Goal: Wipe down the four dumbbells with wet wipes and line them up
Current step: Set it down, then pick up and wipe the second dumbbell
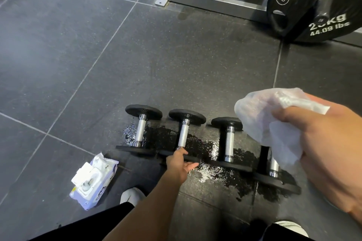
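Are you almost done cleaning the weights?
Nearly, it seems. All four dumbbells already lie side by side over a wet patch. The left hand grips the second dumbbell from left; the right hand holds a wipe. Which ones remain unwiped, I cannot tell.

The dumbbells (182, 135) have shiny knurled metal handles and matt black rubbery plates. The floor (176, 76) is speckled matt rubber, glossy where wet. The wipe (274, 123) is thin, translucent white cloth
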`<state>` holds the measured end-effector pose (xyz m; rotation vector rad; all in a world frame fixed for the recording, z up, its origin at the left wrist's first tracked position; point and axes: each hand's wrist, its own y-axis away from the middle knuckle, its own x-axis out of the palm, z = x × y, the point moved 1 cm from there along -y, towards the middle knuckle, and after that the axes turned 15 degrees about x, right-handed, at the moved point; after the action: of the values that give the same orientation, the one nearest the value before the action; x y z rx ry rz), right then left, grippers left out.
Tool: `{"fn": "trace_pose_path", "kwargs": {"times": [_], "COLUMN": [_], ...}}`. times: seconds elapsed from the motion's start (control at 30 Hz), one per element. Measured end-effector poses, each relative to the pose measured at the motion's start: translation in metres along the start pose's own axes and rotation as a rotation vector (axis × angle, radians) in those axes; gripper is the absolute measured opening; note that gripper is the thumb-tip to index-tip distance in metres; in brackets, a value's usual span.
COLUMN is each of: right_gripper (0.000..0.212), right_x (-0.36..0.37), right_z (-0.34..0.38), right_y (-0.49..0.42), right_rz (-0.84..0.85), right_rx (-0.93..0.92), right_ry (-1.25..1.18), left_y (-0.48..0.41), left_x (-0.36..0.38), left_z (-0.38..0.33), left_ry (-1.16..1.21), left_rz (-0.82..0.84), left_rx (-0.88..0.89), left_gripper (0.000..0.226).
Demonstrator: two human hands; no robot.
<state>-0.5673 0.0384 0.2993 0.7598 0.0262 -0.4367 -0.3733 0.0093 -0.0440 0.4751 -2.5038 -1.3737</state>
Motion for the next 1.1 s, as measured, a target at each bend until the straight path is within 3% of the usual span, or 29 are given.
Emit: {"fn": "trace_pose_path", "kwargs": {"times": [0.2,0.4,0.47,0.5,0.6,0.7,0.8,0.83,0.93,1.1], "right_gripper": [0.026,0.012,0.041,0.054,0.077,0.094,0.084,0.080,0.089,0.065], "right_x": [-0.007,-0.006,0.000,0.003,0.010,0.029,0.045,0.045,0.036,0.039], "right_z": [0.006,0.012,0.018,0.022,0.015,-0.018,-0.051,-0.052,-0.044,-0.052], "right_y": [0.006,0.011,0.023,0.030,0.033,0.021,0.023,0.029,0.037,0.017], "right_rz": [0.015,-0.139,-0.043,-0.035,-0.156,-0.088,0.044,0.083,0.119,-0.069], "right_rx": [-0.139,-0.425,-0.512,-0.617,-0.938,-1.017,-0.931,-0.911,-0.874,-0.831], "right_ry": [0.076,0.207,0.021,0.048,0.391,1.007,1.685,1.763,1.698,1.544], "left_y": [0.007,0.074,0.111,0.130,0.188,0.242,0.288,0.298,0.311,0.318], "left_x": [-0.002,0.000,0.006,0.008,0.007,0.003,0.001,0.001,0.005,0.012], "left_z": [-0.027,-0.068,-0.087,-0.097,-0.129,-0.153,-0.163,-0.163,-0.160,-0.153], "left_ry": [-0.106,-0.286,-0.373,-0.420,-0.562,-0.636,-0.614,-0.605,-0.602,-0.682], "left_rz": [-0.053,0.119,0.196,0.228,0.311,0.409,0.518,0.538,0.536,0.559], "left_rx": [0.038,0.052,0.070,0.091,0.202,0.289,0.332,0.342,0.431,0.571], "left_gripper": [0.031,0.034,0.032,0.033,0.043,0.046,0.025,0.016,0.014,0.013]}}
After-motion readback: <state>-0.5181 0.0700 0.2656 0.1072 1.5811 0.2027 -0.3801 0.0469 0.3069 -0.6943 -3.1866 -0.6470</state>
